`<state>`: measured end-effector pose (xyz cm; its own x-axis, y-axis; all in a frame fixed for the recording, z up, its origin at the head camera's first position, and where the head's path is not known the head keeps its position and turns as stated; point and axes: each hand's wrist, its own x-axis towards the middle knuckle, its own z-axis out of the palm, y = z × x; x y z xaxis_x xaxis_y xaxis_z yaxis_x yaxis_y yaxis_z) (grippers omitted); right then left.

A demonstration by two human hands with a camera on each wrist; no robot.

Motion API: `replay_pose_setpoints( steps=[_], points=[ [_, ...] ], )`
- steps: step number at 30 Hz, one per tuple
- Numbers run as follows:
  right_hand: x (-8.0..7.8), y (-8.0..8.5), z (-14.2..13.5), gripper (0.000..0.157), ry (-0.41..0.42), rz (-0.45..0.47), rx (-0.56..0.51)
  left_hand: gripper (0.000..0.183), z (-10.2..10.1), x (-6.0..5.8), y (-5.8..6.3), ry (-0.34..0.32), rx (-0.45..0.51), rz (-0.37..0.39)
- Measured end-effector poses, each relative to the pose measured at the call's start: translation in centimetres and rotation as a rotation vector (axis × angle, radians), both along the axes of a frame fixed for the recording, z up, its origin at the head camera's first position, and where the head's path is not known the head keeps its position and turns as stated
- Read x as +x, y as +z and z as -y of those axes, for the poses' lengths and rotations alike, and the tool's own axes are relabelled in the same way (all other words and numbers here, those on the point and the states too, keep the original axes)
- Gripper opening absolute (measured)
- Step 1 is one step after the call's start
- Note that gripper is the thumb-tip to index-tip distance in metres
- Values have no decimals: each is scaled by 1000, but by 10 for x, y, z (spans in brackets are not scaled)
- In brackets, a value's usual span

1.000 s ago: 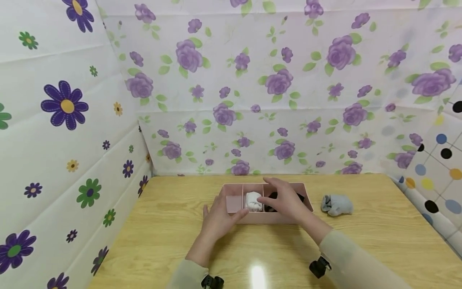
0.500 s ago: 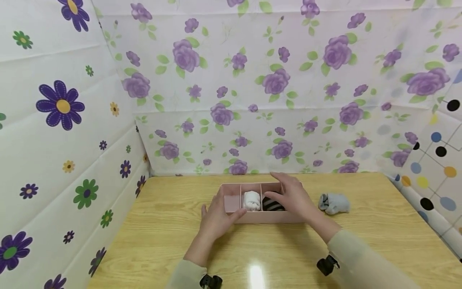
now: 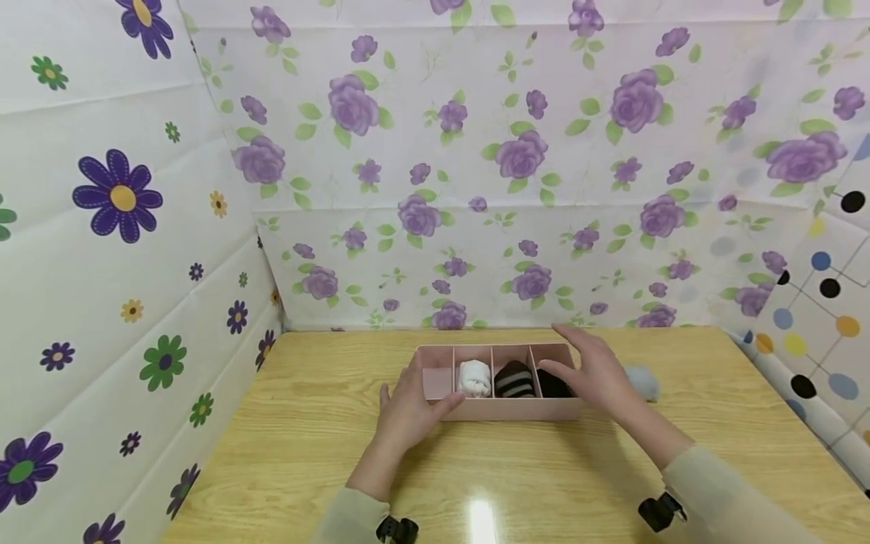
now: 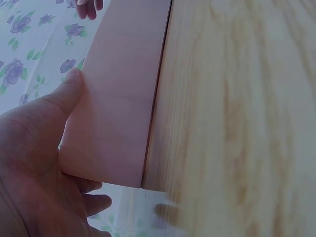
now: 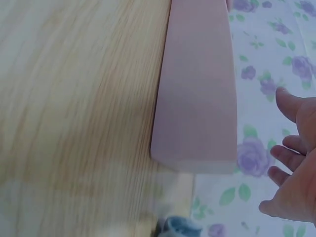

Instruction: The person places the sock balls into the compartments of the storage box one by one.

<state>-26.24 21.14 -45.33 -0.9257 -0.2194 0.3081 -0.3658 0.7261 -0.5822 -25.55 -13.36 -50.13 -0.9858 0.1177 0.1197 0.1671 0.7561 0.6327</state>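
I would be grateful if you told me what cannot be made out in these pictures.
Head view: the gray roll is partly hidden behind the right hand.
Head view: the black bundle is partly covered by that same hand.
Both wrist views: the contents of the pink box are hidden by its outer wall.
Right wrist view: the gray roll is blurred and cut off by the bottom edge.

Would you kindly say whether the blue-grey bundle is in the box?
Out: the blue-grey bundle lies on the table beside the box, partly behind the right hand.
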Motion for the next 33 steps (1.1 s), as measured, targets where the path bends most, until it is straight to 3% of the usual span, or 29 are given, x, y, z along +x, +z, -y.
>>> replay_pose_setpoints(
  steps=[12, 20, 33],
  points=[
    [16, -5, -41, 81, -88, 0, 39, 120, -1, -2, -1, -2, 0, 3],
    [27, -13, -70, 92, -138, 99, 23, 120, 0, 0, -4, -4, 4, 8],
    [37, -31, -104, 89, -235, 129, 123, 119, 0, 0, 1, -6, 7, 7]
  ],
)
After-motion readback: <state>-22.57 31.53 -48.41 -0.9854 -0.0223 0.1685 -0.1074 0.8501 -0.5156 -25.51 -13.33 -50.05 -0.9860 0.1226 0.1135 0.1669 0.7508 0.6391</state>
